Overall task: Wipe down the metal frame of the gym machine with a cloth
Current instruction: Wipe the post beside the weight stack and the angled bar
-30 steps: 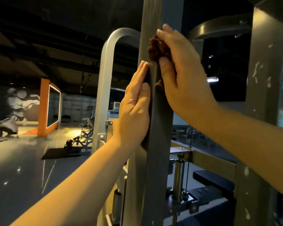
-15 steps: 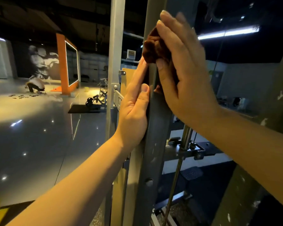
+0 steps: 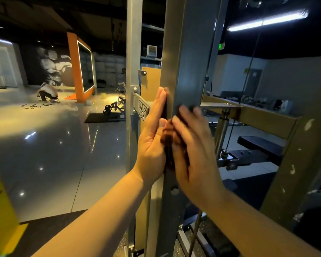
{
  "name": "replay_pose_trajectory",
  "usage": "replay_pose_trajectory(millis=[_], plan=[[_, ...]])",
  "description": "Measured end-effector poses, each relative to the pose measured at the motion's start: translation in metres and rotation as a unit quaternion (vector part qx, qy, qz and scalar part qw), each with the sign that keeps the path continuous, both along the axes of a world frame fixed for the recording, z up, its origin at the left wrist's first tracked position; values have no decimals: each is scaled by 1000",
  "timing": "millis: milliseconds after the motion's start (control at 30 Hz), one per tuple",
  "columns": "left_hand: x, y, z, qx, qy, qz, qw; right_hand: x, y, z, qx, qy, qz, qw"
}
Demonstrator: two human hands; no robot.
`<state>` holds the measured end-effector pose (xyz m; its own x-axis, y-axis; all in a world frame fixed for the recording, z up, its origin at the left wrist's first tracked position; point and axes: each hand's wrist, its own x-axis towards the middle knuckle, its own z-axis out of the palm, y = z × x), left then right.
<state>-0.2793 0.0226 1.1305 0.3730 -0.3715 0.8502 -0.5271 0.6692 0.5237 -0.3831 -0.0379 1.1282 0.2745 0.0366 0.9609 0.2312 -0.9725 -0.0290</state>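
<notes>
— Across the left of my feed runs a glossy grey gym floor (image 3: pixel 44 164). Dead centre stands the machine's grey steel upright (image 3: pixel 185 52), filling the view from top to bottom.

— What else is big?

— I've got a thinner silver upright (image 3: pixel 133 43) just left of it. On the right there's an olive crossbeam (image 3: pixel 267 117) with a black bench pad (image 3: pixel 261 145) below it. Far back on the floor stands an orange panel (image 3: pixel 72 67).

— And the hands?

— I see the left hand (image 3: pixel 152 141) laid flat on the grey steel upright's left face. Its fingers are straight and together, gripping nothing. The right hand (image 3: pixel 195 154) is on the near face, just beside the left one. It's blurred on my screen, but the fingers read as stretched out and pressing rather than curled.

— Where's the cloth?

— The brown cloth (image 3: pixel 168 138) is bunched against the near-left edge of the grey steel upright. It sits between the two hands, mostly under the right palm and just beside the left thumb. I can't tell whether the right thumb pinches it.

— Anything smaller?

— A nameplate (image 3: pixel 143 110) sits between the two uprights, by the left fingers. There's also a bolt head (image 3: pixel 174 191) on the grey steel upright, below both hands.
</notes>
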Motion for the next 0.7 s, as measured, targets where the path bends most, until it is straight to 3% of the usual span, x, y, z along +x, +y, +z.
replay_pose_trajectory(millis=[200,467,567,700], plan=[[6,2,-11,27,-2,-46,999,4,8,12,62,-13,-25,998],[4,4,-44,14,-21,-43,999,-6,13,-89,126,41,-25,991],[4,4,-50,3,-14,-49,999,-10,15,-76,124,54,-20,991],[1,4,-50,-3,-14,-29,999,-9,22,-47,173,9,22,985]])
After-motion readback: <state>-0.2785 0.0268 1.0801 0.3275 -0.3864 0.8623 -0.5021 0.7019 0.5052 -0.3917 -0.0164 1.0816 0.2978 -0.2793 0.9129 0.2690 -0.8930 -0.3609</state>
